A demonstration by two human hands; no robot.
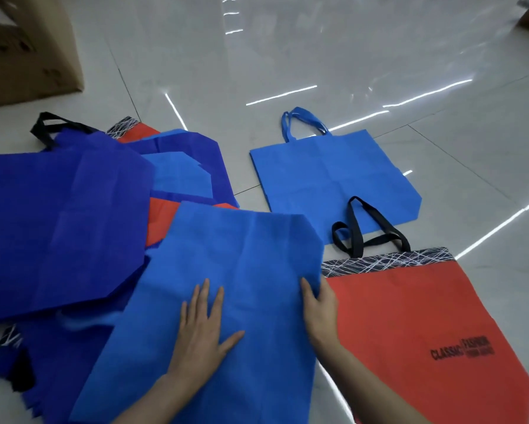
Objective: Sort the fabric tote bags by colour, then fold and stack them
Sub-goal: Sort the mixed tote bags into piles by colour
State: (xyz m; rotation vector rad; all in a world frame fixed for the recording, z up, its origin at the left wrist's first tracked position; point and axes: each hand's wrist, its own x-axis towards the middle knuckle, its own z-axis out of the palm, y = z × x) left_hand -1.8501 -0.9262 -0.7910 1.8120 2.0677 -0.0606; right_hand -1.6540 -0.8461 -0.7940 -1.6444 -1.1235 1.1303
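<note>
Presently the light-blue tote bag [242, 270] is pressed to the tiled floor [287, 71] by the left hand [200, 328], fingers spread, and its right edge is gripped by the right hand [320, 307] — long axis pointing away, the laid-out matching tote [333, 179] beyond-right.

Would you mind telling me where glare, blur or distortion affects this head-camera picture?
Head view: streaks of glare cross the floor; the wide lens bends the tile joints; the dark blue bags at lower left look blurred; the left hand and right hand on the light blue bag are sharp.
</note>
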